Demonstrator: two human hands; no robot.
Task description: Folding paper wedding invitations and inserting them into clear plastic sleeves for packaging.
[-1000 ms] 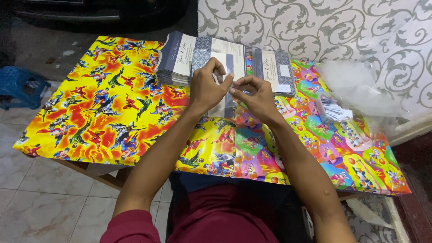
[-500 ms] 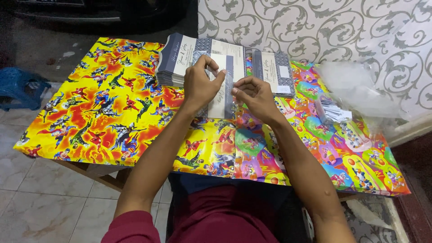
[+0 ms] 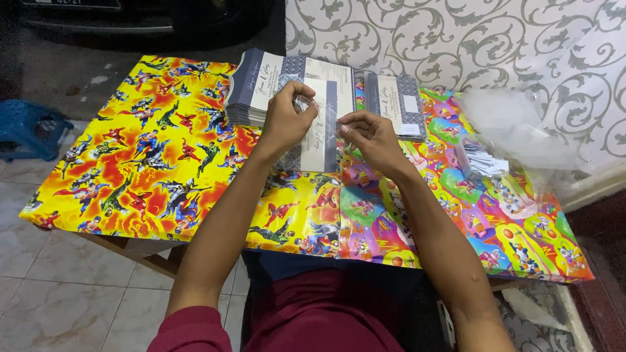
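Grey-white card (image 3: 319, 127) btwn both hands, left hand (image 3: 287, 124), right hand (image 3: 372, 137)

Even, fairly bright light falls from above on the glossy table (image 3: 163, 169), which shows soft sheen rather than hard glare. Shadows beneath the hands (image 3: 326, 127) are faint. The top left corner sinks into darkness. Focus looks slightly soft throughout, perhaps from compression.

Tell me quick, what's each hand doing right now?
Left hand: grip closed, pinching the top of the card.
Right hand: grip closed on the card's right edge.
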